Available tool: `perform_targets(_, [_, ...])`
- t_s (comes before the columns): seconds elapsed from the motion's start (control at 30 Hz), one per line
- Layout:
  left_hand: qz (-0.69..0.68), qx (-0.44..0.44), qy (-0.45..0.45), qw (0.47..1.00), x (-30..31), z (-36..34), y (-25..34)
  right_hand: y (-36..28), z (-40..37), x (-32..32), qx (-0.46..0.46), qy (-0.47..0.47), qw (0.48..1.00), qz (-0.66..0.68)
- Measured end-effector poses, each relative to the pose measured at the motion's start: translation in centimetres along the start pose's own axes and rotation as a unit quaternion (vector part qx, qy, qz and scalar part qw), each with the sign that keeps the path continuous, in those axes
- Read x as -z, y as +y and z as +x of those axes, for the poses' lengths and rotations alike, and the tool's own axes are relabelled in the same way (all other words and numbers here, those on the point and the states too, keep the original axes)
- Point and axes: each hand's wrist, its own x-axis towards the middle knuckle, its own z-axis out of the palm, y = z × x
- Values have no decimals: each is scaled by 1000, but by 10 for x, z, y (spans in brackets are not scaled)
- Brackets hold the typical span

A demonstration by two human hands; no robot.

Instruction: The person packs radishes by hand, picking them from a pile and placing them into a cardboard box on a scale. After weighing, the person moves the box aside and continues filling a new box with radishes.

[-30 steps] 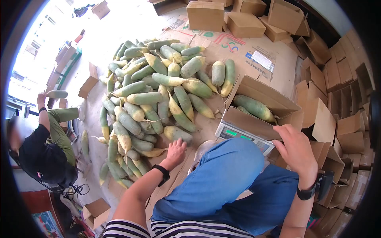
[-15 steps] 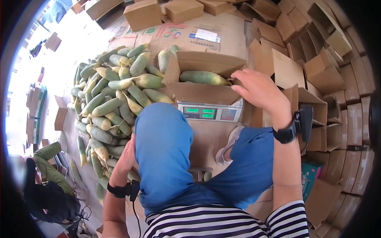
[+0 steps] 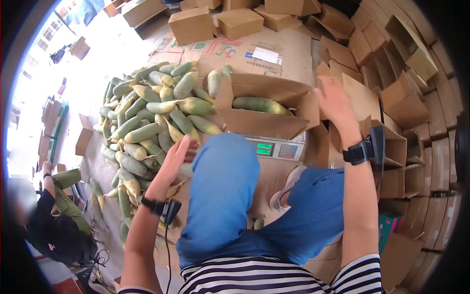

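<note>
Lying lengthwise, a green radish point(image 3: 262, 105) sits inside an open cardboard box point(image 3: 262, 122) on a digital scale point(image 3: 281, 148). The right hand point(image 3: 334, 100) is at the box's right end, its thumb and fingers parted; whether they touch the cardboard is hard to tell through the blur. Left of the box spreads a radish pile point(image 3: 147, 127). Nearer, the left hand point(image 3: 180, 156) hovers beside the raised knee point(image 3: 227, 159), fingers loosely spread. Empty cartons point(image 3: 240, 23) stand far and right; another person point(image 3: 61, 225) is at left.
</note>
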Motion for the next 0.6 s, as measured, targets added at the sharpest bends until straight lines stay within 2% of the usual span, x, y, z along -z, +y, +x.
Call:
perform_targets(0.03, [4, -15, 39, 999, 0, 24, -4, 9, 6, -8, -44, 58, 997, -28])
perform_targets(0.1, [85, -43, 30, 995, -4, 56, 18, 27, 5, -25, -126, -40, 991, -27])
perform_targets(0.17, [170, -72, 77, 980, -11, 105, 19, 49, 3, -46, -153, -137, 978, -17])
perform_targets(0.2, [192, -79, 74, 975, -16, 118, 29, 55, 7, -49, -235, -227, 940, 93])
perform_targets(0.23, [181, -80, 61, 978, -22, 131, 38, 59, 10, -51, -311, -315, 875, 196])
perform_targets(0.3, [164, -79, 16, 983, -33, 174, 27, 62, 4, -64, -302, -290, 875, 242])
perform_targets(0.37, [192, -58, 0, 980, -45, 180, 41, 66, 2, -73, -281, -303, 884, 219])
perform_targets(0.4, [265, -88, -10, 960, -51, 184, 43, 66, 3, -74, -266, -311, 892, 194])
perform_targets(0.43, [336, -119, -20, 934, -56, 187, 44, 65, 4, -75, -264, -313, 892, 191])
perform_targets(0.6, [366, -85, -17, 926, -58, 164, 54, 40, 12, -68, -225, -292, 923, 109])
